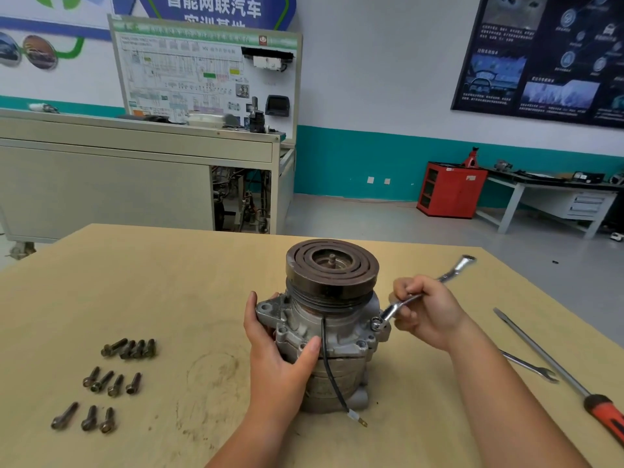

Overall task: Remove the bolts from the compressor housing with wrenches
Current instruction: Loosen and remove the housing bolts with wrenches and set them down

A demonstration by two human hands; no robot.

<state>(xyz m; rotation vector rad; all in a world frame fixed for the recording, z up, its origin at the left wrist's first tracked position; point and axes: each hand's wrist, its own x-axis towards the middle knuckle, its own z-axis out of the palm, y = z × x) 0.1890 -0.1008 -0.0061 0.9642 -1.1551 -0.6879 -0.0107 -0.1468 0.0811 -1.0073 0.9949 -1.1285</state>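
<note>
A grey metal compressor [341, 336] stands upright on the wooden table [169, 282], its dark pulley on top. My left hand [280, 352] grips the housing's left side, thumb across the front. My right hand [429, 312] holds a silver ring wrench [422, 297]. The wrench's lower ring end sits on a bolt [376, 324] at the housing's right flange; its other end sticks up to the right. Several removed bolts [130, 348] lie in three rows on the table to the left.
An open-end wrench [530, 364] and a long screwdriver [553, 369] with a red handle lie on the table at the right. A black wire [332, 369] with a connector hangs down the compressor's front. Benches, a red cabinet and a training board stand behind.
</note>
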